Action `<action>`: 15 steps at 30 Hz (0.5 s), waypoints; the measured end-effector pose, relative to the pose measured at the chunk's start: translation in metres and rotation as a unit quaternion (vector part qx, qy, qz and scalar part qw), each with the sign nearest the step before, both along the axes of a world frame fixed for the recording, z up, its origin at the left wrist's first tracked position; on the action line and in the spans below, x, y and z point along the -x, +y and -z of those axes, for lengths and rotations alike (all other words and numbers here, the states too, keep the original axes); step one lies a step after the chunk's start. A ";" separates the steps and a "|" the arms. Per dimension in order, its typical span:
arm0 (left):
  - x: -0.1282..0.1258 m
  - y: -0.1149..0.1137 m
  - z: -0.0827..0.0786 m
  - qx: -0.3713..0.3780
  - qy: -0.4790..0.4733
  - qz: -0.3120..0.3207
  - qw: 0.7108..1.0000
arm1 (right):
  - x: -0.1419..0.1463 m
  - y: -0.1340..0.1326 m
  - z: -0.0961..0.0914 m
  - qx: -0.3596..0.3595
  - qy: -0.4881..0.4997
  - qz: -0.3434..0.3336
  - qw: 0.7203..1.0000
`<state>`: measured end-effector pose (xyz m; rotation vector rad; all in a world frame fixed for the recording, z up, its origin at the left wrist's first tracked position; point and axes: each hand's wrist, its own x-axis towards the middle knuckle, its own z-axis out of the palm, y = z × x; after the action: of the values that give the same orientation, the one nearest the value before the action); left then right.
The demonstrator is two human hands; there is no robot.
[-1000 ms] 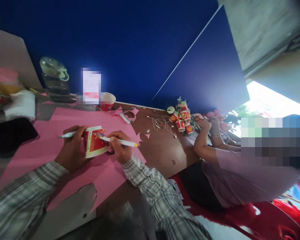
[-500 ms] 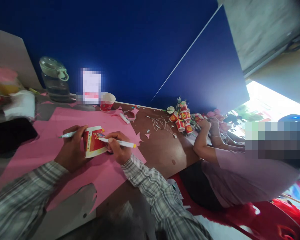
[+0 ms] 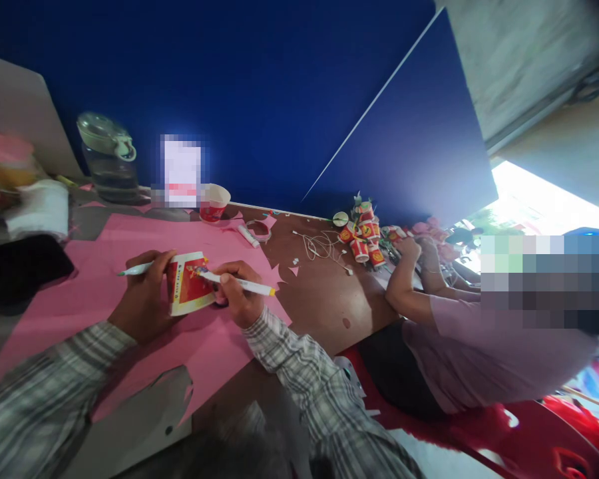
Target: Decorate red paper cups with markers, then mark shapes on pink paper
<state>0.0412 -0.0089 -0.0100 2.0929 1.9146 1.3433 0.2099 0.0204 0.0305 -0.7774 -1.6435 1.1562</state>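
My left hand is wrapped round a red and white paper cup, tilted on its side, with printed lettering and a coloured picture. A second marker, white with a green tip, sticks out leftward between that hand's fingers. In my right hand is a white marker with a yellow end, pinched between thumb and fingers. Its tip meets the coloured picture on the cup's side. Both hands are over pink paper spread on the table.
Behind the paper stand another red cup and a clear water bottle. A black phone-like object lies left. White cable, paper scraps and stacked red cups are on the brown table. A co-worker sits at right.
The marker in my right hand has shifted slightly right and down, its tip moving a little across the picture. My left hand and the cup stay nearly still.
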 end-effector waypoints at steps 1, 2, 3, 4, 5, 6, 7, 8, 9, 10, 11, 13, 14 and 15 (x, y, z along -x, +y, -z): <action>0.000 0.000 0.001 -0.004 0.004 0.001 1.000 | 0.000 0.000 0.001 0.002 0.002 -0.005 1.000; 0.000 0.000 0.002 -0.005 0.008 0.002 1.000 | 0.000 0.000 0.002 0.004 0.002 -0.011 1.000; 0.001 0.000 0.002 -0.004 0.010 0.003 1.000 | 0.000 0.000 0.002 0.007 0.002 -0.017 1.000; 0.001 0.000 0.002 -0.002 0.010 0.002 1.000 | 0.000 0.000 0.001 0.009 0.008 -0.018 1.000; 0.001 0.000 0.002 0.000 0.007 0.000 1.000 | 0.000 -0.001 0.001 0.010 0.018 -0.012 1.000; 0.001 0.000 0.002 -0.001 0.005 -0.003 1.000 | 0.001 -0.001 -0.001 0.009 0.032 0.002 0.999; 0.001 0.000 0.002 -0.003 0.003 -0.004 1.000 | 0.001 -0.001 -0.003 0.006 0.046 0.022 0.999; 0.001 -0.001 0.001 -0.005 0.001 -0.005 1.000 | 0.002 0.000 -0.005 0.002 0.057 0.044 0.997; 0.001 -0.001 0.000 -0.006 0.000 -0.006 1.000 | 0.003 0.001 -0.006 -0.003 0.064 0.063 0.996; 0.001 -0.001 -0.001 -0.004 0.001 -0.004 1.000 | 0.004 0.002 -0.007 -0.005 0.069 0.075 0.995; 0.001 -0.001 -0.001 -0.002 0.002 -0.002 1.000 | 0.005 0.004 -0.008 -0.002 0.074 0.078 0.994; 0.002 -0.001 -0.003 0.003 0.004 0.000 1.000 | 0.007 0.008 -0.006 0.025 0.080 0.062 0.995; 0.002 -0.001 -0.003 0.004 0.003 0.002 1.000 | 0.008 0.010 -0.004 0.043 0.079 0.047 0.995; 0.002 -0.001 -0.004 0.006 0.000 0.003 1.000 | 0.009 0.012 -0.002 0.058 0.075 0.035 0.995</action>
<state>0.0392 -0.0101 -0.0061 2.0904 1.9103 1.3289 0.2011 0.0323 0.0323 -0.7953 -1.4250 1.2374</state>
